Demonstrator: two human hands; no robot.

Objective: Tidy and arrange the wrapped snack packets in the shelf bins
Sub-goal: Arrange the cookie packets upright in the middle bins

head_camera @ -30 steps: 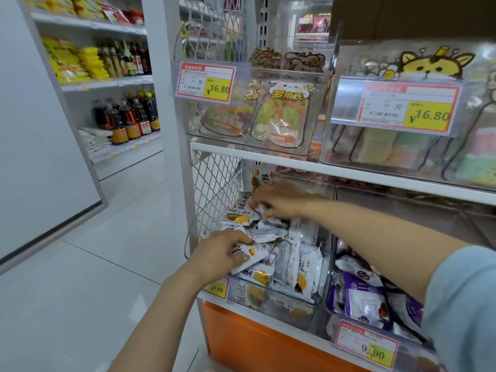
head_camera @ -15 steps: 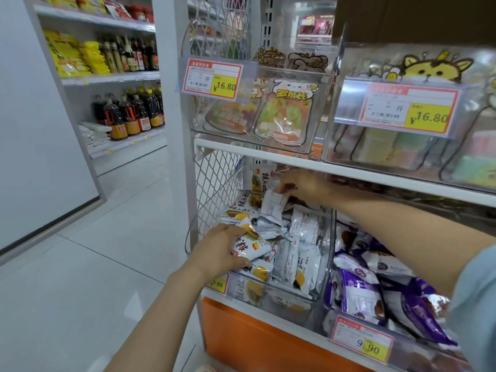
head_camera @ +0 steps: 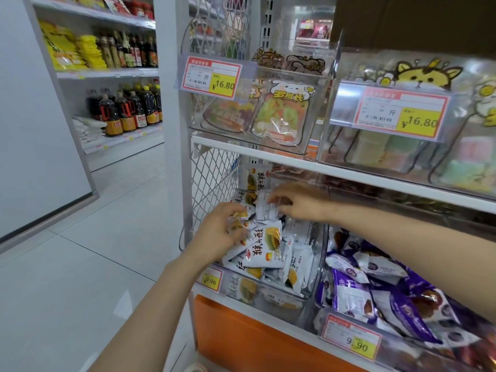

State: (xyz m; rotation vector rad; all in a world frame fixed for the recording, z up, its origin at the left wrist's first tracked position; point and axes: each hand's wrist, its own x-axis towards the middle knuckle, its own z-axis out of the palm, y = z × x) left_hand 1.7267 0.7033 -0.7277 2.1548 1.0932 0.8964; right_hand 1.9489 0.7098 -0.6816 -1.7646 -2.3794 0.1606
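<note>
A clear shelf bin (head_camera: 311,287) on the lower shelf holds several white snack packets (head_camera: 265,247) printed with black characters and a yellow-green picture. My left hand (head_camera: 217,232) is at the bin's left side, fingers curled round white packets near the top of the pile. My right hand (head_camera: 300,201) reaches in from the right and pinches a white packet (head_camera: 264,209) turned to its printed back. More white packets (head_camera: 255,178) stand upright at the back of the bin.
A neighbouring bin (head_camera: 346,334) to the right holds purple and white packets. Above, a white shelf edge (head_camera: 349,174) carries clear bins of candy with 16.80 price tags (head_camera: 212,77). A wire mesh panel (head_camera: 212,178) closes the left side. Tiled aisle floor lies to the left.
My right hand has come down and forward with the white packet onto the pile. My left hand has lifted slightly and gathered packets at the left of the bin.
</note>
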